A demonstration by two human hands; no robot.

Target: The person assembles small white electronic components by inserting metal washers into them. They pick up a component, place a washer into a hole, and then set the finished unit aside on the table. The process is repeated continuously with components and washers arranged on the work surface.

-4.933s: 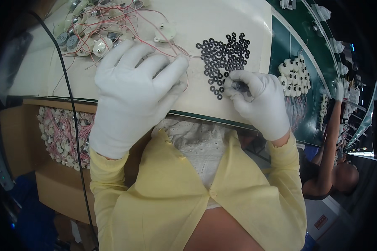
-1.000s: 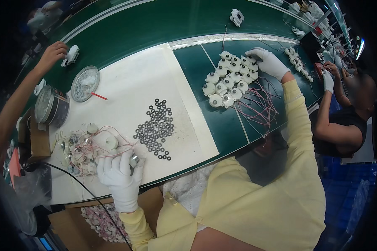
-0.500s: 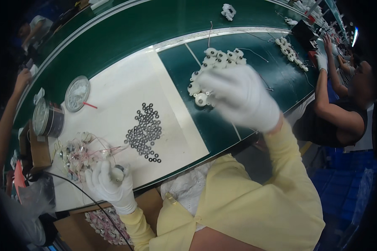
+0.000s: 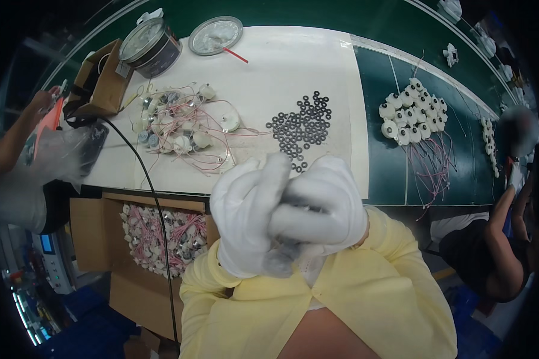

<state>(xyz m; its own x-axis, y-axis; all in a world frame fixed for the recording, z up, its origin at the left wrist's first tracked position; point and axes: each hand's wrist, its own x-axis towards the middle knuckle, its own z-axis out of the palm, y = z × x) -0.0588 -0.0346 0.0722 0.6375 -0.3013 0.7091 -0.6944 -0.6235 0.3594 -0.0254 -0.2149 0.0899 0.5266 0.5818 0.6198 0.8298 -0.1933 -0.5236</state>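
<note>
Both gloved hands (image 4: 287,215) now clasped together.

Small black ring washers (image 4: 300,128), loose flat cluster, on white mat, just beyond the gloved hands

— What fills the foreground?
— Left hand (image 4: 248,218) and right hand (image 4: 323,206), white-gloved, pressed together above the desk (image 4: 269,66).
— And behind them?
— Black washers (image 4: 302,125), wired white parts (image 4: 179,128), a round tin (image 4: 148,45).

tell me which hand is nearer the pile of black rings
Right. The right hand sits just below the pile of black rings; the left hand, clasped against it, lies further left.
</note>
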